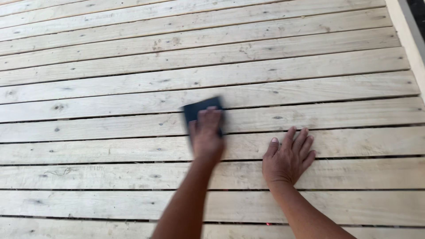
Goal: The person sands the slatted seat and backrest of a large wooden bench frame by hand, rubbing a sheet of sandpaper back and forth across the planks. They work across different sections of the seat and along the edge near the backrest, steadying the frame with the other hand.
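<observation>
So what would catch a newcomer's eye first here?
The left hand, blurred, pressing a dark sanding sheet onto the pale wooden slats at mid-frame. Beside it, the right hand lies flat, fingers spread, on a slat. Knots and narrow gaps mark the boards.

Motion blurs the left hand [206,135] and the dark sanding pad [201,108] it half covers. Both forearms are cut off by the bottom edge, and the plank surface [110,88] runs past every edge.
</observation>
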`<action>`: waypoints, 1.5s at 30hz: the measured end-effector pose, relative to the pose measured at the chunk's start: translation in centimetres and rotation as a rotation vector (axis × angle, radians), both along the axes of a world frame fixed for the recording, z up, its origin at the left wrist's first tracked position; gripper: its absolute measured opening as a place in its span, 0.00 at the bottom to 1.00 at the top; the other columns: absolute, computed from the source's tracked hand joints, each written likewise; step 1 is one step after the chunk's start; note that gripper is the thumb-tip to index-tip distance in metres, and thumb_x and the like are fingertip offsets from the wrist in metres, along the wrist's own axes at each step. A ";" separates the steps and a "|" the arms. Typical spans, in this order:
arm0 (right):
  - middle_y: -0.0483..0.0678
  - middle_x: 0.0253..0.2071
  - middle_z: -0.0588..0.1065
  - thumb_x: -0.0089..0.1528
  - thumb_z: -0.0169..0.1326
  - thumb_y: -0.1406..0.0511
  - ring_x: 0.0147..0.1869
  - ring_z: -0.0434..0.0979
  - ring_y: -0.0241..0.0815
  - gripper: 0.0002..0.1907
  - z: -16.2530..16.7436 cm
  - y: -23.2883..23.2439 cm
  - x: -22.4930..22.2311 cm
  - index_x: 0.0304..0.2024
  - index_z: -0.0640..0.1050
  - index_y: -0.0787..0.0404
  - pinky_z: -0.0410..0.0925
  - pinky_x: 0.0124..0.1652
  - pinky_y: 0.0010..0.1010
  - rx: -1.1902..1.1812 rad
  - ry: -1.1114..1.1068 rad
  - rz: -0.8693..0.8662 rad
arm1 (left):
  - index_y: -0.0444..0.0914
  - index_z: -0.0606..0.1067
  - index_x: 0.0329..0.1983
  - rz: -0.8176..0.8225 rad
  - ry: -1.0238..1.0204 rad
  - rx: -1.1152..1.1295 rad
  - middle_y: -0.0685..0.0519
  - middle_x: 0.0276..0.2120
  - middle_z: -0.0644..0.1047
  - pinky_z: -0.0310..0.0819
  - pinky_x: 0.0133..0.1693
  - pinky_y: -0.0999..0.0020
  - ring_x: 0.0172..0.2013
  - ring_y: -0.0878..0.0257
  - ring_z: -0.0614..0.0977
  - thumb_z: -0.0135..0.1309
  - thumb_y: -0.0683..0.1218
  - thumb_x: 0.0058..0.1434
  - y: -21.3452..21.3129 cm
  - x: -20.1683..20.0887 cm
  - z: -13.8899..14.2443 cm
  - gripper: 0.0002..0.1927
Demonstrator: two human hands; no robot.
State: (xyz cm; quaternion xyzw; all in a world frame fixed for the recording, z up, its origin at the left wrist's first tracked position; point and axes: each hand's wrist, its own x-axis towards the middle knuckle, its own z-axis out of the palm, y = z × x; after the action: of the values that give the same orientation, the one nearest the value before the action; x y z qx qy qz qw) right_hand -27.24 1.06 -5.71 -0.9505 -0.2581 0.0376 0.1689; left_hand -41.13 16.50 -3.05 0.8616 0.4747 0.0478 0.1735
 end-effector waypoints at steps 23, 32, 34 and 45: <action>0.63 0.79 0.45 0.65 0.41 0.50 0.82 0.38 0.63 0.42 0.6 -0.6 0.1 0.75 0.52 0.67 0.34 0.70 0.60 -0.126 -0.123 -0.006 | 0.42 0.47 0.78 0.257 -0.034 0.078 0.47 0.78 0.46 0.28 0.71 0.42 0.76 0.49 0.41 0.45 0.41 0.62 2.4 -0.9 2.1 0.41; 0.63 0.79 0.46 0.64 0.43 0.50 0.82 0.40 0.62 0.43 0.7 -0.8 0.3 0.75 0.53 0.66 0.36 0.71 0.60 -0.124 -0.127 -0.013 | 0.50 0.48 0.78 -0.131 -0.039 -0.082 0.54 0.77 0.46 0.23 0.70 0.44 0.75 0.56 0.41 0.39 0.32 0.56 2.2 -4.6 1.9 0.46; 0.63 0.79 0.47 0.64 0.43 0.51 0.81 0.40 0.62 0.42 0.7 -0.8 0.4 0.75 0.54 0.66 0.36 0.70 0.60 -0.117 -0.133 -0.012 | 0.51 0.51 0.78 0.180 0.089 -0.047 0.53 0.79 0.48 0.31 0.72 0.46 0.77 0.56 0.43 0.39 0.34 0.62 6.0 -9.3 2.3 0.41; 0.63 0.79 0.49 0.64 0.44 0.51 0.82 0.41 0.64 0.42 1.4 -0.7 0.2 0.75 0.55 0.67 0.38 0.72 0.61 -0.108 -0.120 -0.016 | 0.45 0.44 0.75 -0.372 -0.055 -0.223 0.53 0.77 0.43 0.26 0.72 0.46 0.75 0.55 0.39 0.44 0.40 0.59 -6.0 4.4 1.7 0.41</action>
State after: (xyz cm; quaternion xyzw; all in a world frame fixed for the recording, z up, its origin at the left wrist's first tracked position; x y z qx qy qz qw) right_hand -26.99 0.38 -4.34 -0.9608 -0.2578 -0.0070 0.1020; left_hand -36.69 10.50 -1.33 0.9082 0.3048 -0.0143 0.2864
